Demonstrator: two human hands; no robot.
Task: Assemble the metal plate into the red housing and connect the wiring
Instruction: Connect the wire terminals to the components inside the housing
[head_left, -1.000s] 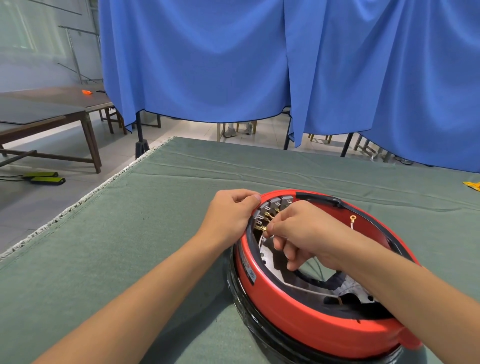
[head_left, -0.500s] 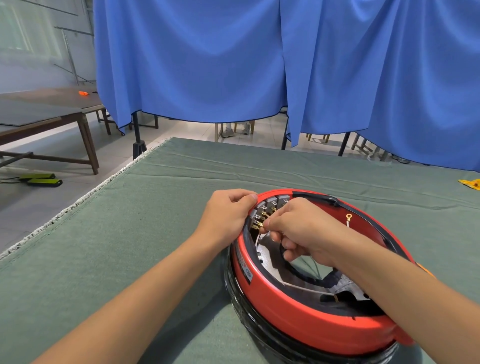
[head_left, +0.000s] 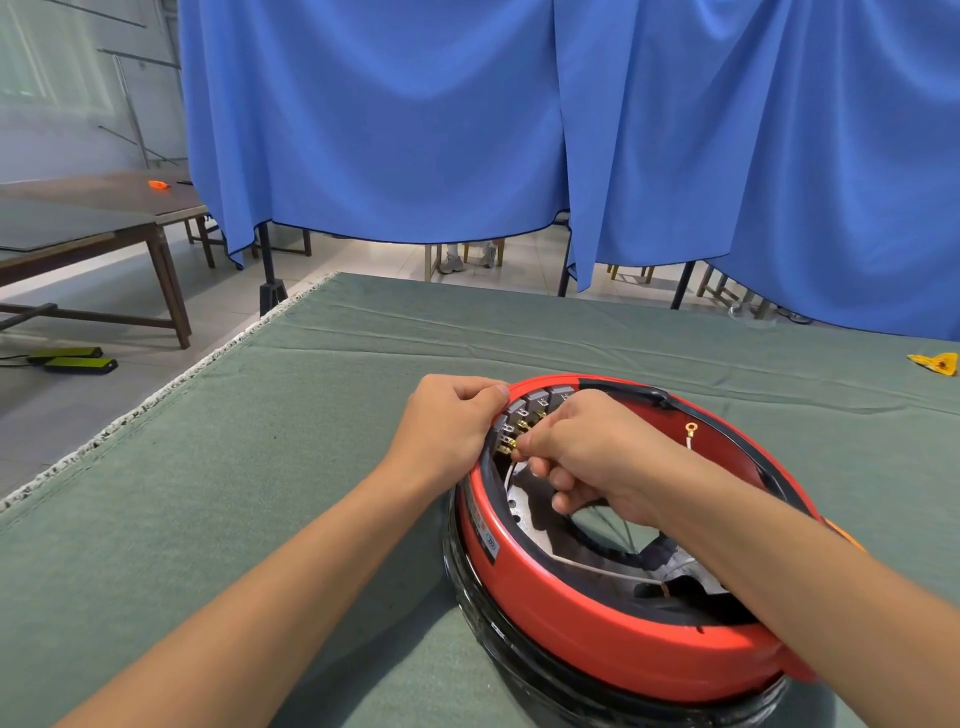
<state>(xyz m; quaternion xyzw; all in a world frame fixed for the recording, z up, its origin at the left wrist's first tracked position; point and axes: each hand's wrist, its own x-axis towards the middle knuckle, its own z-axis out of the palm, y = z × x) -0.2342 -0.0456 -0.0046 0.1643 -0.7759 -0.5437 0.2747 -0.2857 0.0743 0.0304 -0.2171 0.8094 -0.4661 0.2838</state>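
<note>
Landmark: blue curtain (head_left: 467, 130), hanging across the back of the room.
Worktable: green cloth-covered table (head_left: 260, 467), in front of the curtain.
Floor: pale tiles (head_left: 363, 254), showing under the curtain's hem.
Side furniture: brown wooden table (head_left: 104, 218), left of the curtain.
Wall: pale wall (head_left: 62, 104), left of the curtain, above the wooden table.
Chair legs: wooden legs (head_left: 431, 262), behind the curtain, below its hem.

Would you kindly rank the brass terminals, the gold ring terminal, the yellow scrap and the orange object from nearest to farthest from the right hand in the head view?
1. Brass terminals: at the right hand's fingertips, inside the red housing.
2. Gold ring terminal: just right, on the housing's inner wall.
3. Yellow scrap: far right on the cloth.
4. Orange object: far left, on the distant table.
</note>
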